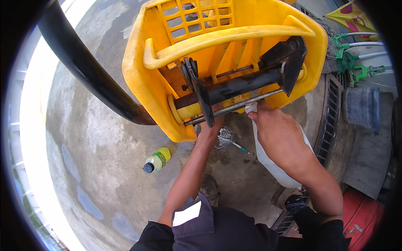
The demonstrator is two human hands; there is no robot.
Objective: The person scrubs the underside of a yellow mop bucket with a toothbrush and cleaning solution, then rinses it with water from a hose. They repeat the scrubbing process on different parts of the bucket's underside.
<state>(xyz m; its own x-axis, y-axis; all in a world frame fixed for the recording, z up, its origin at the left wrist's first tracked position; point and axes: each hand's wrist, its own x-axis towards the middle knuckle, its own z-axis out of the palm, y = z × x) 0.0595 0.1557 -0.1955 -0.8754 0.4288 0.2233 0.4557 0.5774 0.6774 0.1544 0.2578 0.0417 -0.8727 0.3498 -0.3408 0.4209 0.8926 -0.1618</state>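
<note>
"Wiping down the yellow mop wringer (136, 79), by the look of it. Placed where?"

"Just ahead, over the concrete floor (104, 167); support hidden. Black roller (243, 85) across the opening, steel rod (238, 105) alongside, on the near side."

"And the fingers?"

"On the right hand (278, 131), curled tight around white cloth (251, 109), close up to the rod's right half. On the left hand (211, 125), hidden behind the rod and the black end bracket (203, 100); cannot tell whether gripping or merely bracing."

"Best way to go about it?"

"Probably best to wrap the cloth right around the rod, pinch lightly and work along in short, twisting strokes. Steady the bracket from outside, well clear of the gap between roller and rod, a likely pinch point."

"Anything useful nearby?"

"Toothbrush (238, 146) on the floor, beside a pale, frothy-looking patch (226, 133); perhaps good for tight corners. Yellow-green bottle (157, 160) lying farther left. Longer white shape (274, 169) below the right hand: cannot tell whether part of the same cloth."
</note>
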